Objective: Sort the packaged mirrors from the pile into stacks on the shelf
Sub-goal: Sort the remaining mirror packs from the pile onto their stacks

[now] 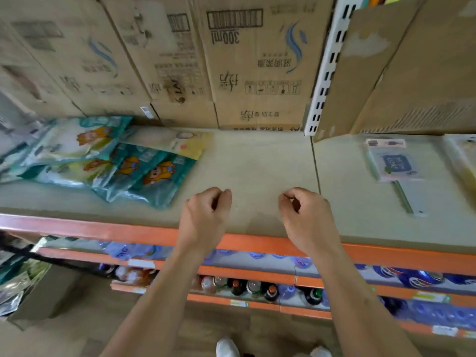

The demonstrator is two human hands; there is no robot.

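A pile of teal packaged mirrors point(134, 168) printed with an orange cartoon figure lies at the left of the beige shelf top point(257, 163). A yellow package point(177, 143) rests on the pile's far edge. On the right lies a pink packaged mirror point(394, 163) with a long green handle. My left hand point(206, 210) and my right hand point(306, 215) hover over the shelf's front middle, fingers loosely curled, holding nothing. Both are apart from the packages.
Cardboard boxes point(257, 65) line the back of the shelf, with a white slotted upright point(327, 73) between them. An orange front rail point(103, 228) edges the shelf. Lower shelves hold bottles point(257, 287). A carton point(38, 292) stands on the floor at left.
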